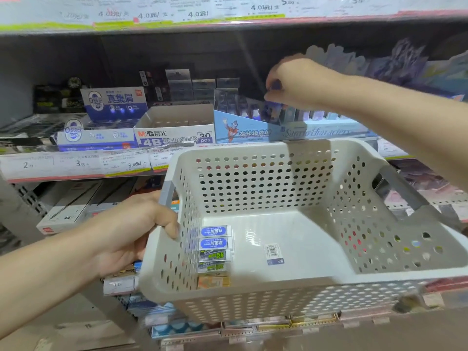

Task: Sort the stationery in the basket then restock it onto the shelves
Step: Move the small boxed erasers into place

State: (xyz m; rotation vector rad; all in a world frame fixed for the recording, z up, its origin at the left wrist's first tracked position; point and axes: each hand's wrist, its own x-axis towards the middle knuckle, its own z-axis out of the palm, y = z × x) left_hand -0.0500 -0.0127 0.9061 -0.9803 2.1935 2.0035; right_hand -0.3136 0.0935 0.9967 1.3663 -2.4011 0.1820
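My left hand grips the grey left handle of a white perforated basket, held in front of the shelves. Several erasers lie in a row along the basket's left wall: two blue-labelled, two green-labelled and an orange one. A barcode sticker sits on the basket floor. My right hand reaches over the basket to the middle shelf and pinches a small purple-blue eraser above a light-blue display box.
The middle shelf holds a blue-white eraser box, an M&G 4B eraser box and a pale-blue box at the right. Price labels line the shelf edge. Lower shelves carry boxed stationery.
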